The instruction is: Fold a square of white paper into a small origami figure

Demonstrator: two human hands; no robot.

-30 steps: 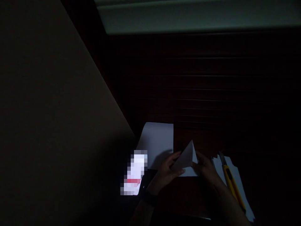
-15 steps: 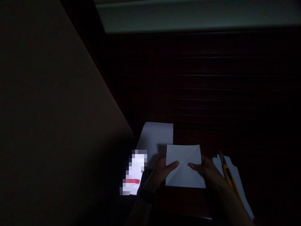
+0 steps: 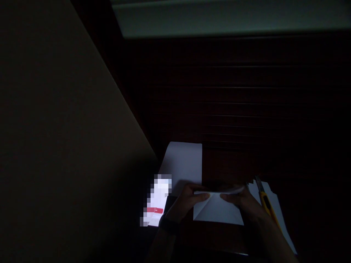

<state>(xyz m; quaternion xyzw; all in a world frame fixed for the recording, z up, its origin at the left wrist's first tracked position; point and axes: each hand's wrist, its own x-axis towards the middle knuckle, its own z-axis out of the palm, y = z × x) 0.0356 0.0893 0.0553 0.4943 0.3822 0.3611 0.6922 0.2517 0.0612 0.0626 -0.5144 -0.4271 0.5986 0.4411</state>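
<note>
While both thumbs press on its near face, a creased white sheet (image 3: pixel 218 213) is held between the left hand (image 3: pixel 188 202) and the right hand (image 3: pixel 245 204), over the front part of a dark tabletop (image 3: pixel 214 241). Each hand is partly curled, gripping one side of the paper, with fingers mostly hidden behind it. The sheet bends at thumb height: its far part tips back and shows as a thin strip, while the near part faces the viewer. This visible face has its long axis running left to right, and its lower edge points toward the person, dropping slightly at the right corner. A diagonal crease climbs from the lower left corner toward the left thumb.

Beyond the left hand lies a larger white paper (image 3: pixel 186 160), beside a lit screen (image 3: pixel 159 197). To the right, a yellow cutter (image 3: pixel 265 202) rests on paper pieces (image 3: pixel 283 223), blade pointing away.
</note>
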